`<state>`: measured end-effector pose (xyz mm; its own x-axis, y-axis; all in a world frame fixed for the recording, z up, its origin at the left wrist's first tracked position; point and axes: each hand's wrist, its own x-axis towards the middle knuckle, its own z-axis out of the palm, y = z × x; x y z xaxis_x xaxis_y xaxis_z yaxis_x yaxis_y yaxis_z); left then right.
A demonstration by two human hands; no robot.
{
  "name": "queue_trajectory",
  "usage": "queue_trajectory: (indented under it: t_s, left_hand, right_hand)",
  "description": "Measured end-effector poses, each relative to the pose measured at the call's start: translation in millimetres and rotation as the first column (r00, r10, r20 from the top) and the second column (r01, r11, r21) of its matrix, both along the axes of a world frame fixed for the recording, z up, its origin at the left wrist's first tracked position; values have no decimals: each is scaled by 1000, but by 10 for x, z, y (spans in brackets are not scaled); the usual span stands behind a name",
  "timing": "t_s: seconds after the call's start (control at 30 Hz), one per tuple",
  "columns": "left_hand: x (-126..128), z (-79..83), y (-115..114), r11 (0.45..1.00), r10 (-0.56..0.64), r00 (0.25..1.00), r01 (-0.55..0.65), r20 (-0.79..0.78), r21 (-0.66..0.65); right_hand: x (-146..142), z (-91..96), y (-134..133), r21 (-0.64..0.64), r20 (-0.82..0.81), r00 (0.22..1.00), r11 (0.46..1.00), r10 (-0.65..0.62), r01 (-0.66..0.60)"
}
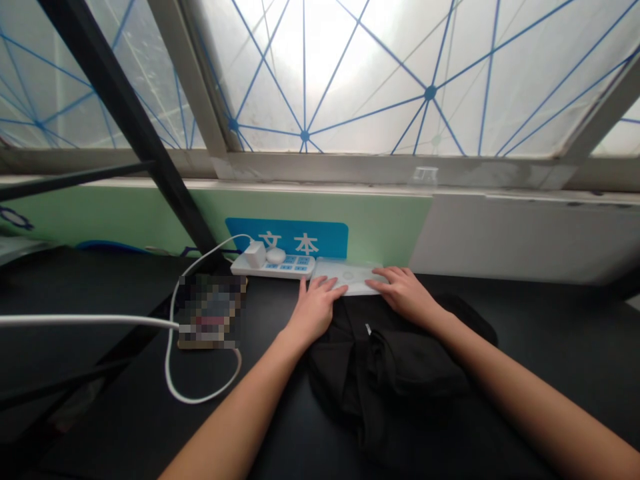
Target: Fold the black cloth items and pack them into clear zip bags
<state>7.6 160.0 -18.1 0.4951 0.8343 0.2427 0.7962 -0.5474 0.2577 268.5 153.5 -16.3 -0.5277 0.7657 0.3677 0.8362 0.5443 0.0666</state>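
A black garment (pixel 395 373) lies bunched on the dark table (pixel 550 333) in front of me. My left hand (pixel 316 308) rests palm down at its far left edge, fingers stretched out flat toward a clear plastic bag (pixel 350 275). My right hand (pixel 404 291) lies flat on the garment's far right part, its fingertips touching the same clear bag. Neither hand grips anything.
A white power strip (pixel 273 263) with two plugs stands against the green wall panel. Its white cable (pixel 173 320) loops over the table at left. A blurred flat object (pixel 210 312) lies beside the loop. A black slanted frame bar (pixel 125 113) crosses the left side. Windows fill the back.
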Motion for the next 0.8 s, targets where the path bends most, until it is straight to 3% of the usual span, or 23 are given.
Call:
queue_trajectory:
  t_s: [0.2,0.47,0.8]
  left_hand:
    - [-17,-18,35,987,-58,998,58,3,-151]
    - [-19,23,66,951,-42,999,50,31,-304]
    - [157,174,248,974,-3,1000,5,9,-228]
  right_hand:
    - [34,-79,36,-219,-24,1000,976,-19,13]
    - [98,-103,-33,-274,-122,914,898,-386,343]
    - [201,-186,-431,-264,-80,943,919,-323,293]
